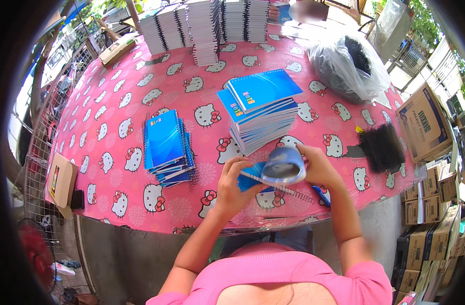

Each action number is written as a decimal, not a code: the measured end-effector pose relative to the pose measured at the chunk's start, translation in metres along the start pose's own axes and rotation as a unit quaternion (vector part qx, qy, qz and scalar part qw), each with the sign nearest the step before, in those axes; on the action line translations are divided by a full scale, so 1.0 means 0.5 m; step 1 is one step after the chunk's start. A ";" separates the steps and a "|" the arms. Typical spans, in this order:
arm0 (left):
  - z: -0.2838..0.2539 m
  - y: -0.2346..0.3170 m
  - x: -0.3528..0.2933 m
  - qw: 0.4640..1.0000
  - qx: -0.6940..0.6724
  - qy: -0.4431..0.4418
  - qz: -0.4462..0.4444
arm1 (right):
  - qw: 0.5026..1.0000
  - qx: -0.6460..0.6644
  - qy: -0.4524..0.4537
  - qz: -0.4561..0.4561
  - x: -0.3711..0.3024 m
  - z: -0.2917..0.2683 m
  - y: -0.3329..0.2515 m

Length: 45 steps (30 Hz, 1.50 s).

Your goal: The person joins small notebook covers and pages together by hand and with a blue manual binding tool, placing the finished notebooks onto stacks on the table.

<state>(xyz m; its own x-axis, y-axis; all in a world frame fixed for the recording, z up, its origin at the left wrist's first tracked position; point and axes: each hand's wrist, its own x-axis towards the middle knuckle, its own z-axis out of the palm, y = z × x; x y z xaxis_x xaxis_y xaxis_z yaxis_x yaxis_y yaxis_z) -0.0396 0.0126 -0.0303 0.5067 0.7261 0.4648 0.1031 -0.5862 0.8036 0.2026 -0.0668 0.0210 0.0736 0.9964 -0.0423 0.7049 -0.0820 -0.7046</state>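
Near the front edge of the table I hold a small blue-covered notebook (251,176). My left hand (232,184) pinches its left side between thumb and fingers. My right hand (318,165) closes on the other side, where the cover and pages curl over into a blurred roll (283,166). From the notebook's lower edge a thin spiral binding coil (296,194) sticks out to the right. Just beyond stands a tall stack of blue notebooks (265,112). Left of my hands is a lower pile of coil-bound blue notebooks (165,145).
A blue pen-like tool (322,196) lies by my right forearm. To the right are a bundle of black coils (380,148) and a plastic bag (347,68) of them. Tall paper stacks (204,28) stand at the back. Cardboard boxes (425,122) line the right; a small carton (62,180) sits left.
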 end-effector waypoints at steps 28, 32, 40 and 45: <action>-0.021 -0.021 -0.018 0.912 -0.354 -0.021 -0.207 | 0.899 -0.263 0.311 0.164 -0.043 -0.066 0.177; -0.041 0.015 -0.039 0.970 -0.236 0.062 0.005 | 0.930 -0.255 0.262 0.027 -0.123 -0.005 0.132; -0.031 0.059 -0.104 0.999 -0.017 -0.013 0.035 | 0.971 -0.120 0.172 0.111 -0.219 0.084 0.035; -0.015 0.063 -0.104 0.998 -0.017 0.058 0.036 | 0.991 -0.001 0.121 -0.065 -0.192 0.118 -0.127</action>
<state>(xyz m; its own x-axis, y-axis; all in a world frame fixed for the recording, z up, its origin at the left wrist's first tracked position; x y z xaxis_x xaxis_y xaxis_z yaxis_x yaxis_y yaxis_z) -0.0690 -0.0409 -0.0262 0.4087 0.7200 0.5609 0.0402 -0.6282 0.7770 0.1093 -0.1561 0.0282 0.1493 0.9642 0.2190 0.7204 0.0456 -0.6921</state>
